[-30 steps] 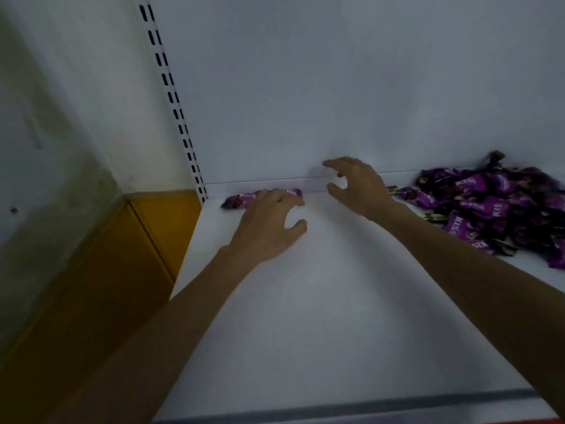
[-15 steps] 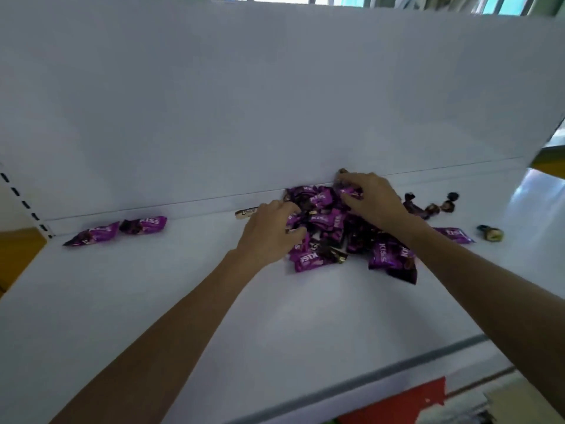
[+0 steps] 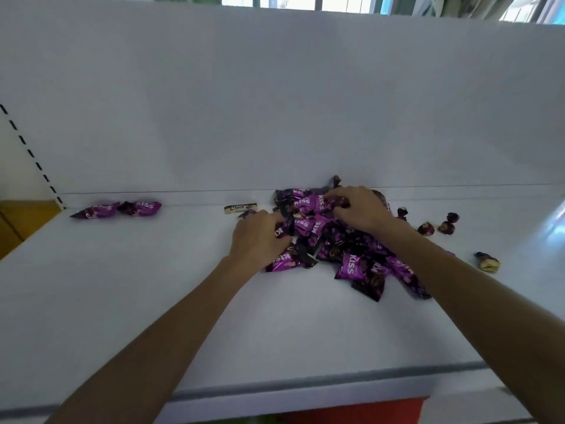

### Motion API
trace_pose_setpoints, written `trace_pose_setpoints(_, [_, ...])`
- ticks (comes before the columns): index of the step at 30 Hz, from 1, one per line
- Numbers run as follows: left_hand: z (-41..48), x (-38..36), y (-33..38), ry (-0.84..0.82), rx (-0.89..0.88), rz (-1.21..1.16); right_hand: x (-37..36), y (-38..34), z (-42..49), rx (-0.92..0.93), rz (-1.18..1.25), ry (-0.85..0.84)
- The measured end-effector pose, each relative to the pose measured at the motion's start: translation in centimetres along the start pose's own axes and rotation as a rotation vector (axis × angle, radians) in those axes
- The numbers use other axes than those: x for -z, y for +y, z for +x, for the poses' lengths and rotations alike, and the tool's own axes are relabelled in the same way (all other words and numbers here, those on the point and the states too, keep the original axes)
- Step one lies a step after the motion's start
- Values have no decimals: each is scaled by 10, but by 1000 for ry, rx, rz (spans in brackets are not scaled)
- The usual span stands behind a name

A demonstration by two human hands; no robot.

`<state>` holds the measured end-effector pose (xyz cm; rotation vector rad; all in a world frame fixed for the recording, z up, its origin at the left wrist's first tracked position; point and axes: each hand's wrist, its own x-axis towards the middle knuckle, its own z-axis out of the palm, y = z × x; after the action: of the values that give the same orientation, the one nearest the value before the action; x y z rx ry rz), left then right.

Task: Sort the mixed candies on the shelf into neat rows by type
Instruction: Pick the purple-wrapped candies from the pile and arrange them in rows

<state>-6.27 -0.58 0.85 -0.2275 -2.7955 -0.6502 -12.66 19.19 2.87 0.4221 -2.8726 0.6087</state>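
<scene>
A heap of purple Kiss candies (image 3: pixel 345 243) lies on the white shelf (image 3: pixel 153 301) against the back wall. My left hand (image 3: pixel 260 237) rests on the heap's left edge, fingers curled into the wrappers. My right hand (image 3: pixel 357 209) lies on top of the heap at the back, fingers bent onto a purple candy. Two purple Kiss candies (image 3: pixel 119 209) lie end to end at the far left by the back wall. A small Choco bar (image 3: pixel 240 208) lies just left of the heap. Several dark round wrapped candies (image 3: pixel 437 225) sit right of the heap.
A dark and yellow wrapped candy (image 3: pixel 487 261) lies alone at the far right. The shelf's grey front edge strip (image 3: pixel 305 384) runs near me. A slotted upright (image 3: pixel 30 154) marks the left end of the back panel.
The view swung right from the shelf's left end to the heap. Both hands left the two placed candies and now dig into the pile; in the last half second they barely shifted.
</scene>
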Motion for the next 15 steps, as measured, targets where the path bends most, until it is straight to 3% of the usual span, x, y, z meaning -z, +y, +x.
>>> trace_pose_setpoints(4, [-5, 4, 2, 51, -13, -56, -4, -3, 1, -1, 31, 98])
trace_pose_setpoints(10, [-14, 15, -10, 45, -38, -173, -18, -27, 11, -136, -203, 108])
trace_pose_setpoints(15, [-26, 31, -24, 54, 19, -246, -27, -37, 17, -41, -1, 210])
